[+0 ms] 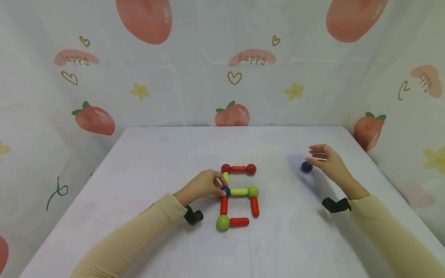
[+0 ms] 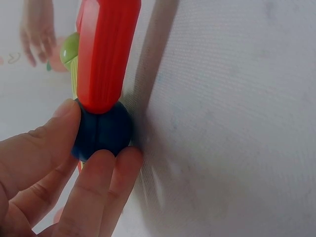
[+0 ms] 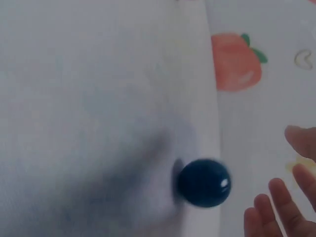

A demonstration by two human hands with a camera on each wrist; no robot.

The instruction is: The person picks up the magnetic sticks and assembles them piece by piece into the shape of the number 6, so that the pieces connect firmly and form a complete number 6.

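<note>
With thumb and fingertips, my left hand pinches a dark blue ball at the left side of a figure made of magnetic rods and balls. From that ball a red rod runs toward me to a green ball, and a yellow-green rod runs right to another green ball. A second dark blue ball lies alone on the right of the table. My right hand hovers just over and beside it, fingers extended; the right wrist view shows the ball apart from the fingers.
Two dark red balls joined by a red rod form the figure's far end. Another red rod points toward me from the right green ball, and one more red rod lies at the near end. A printed cloth backdrop stands behind the white table.
</note>
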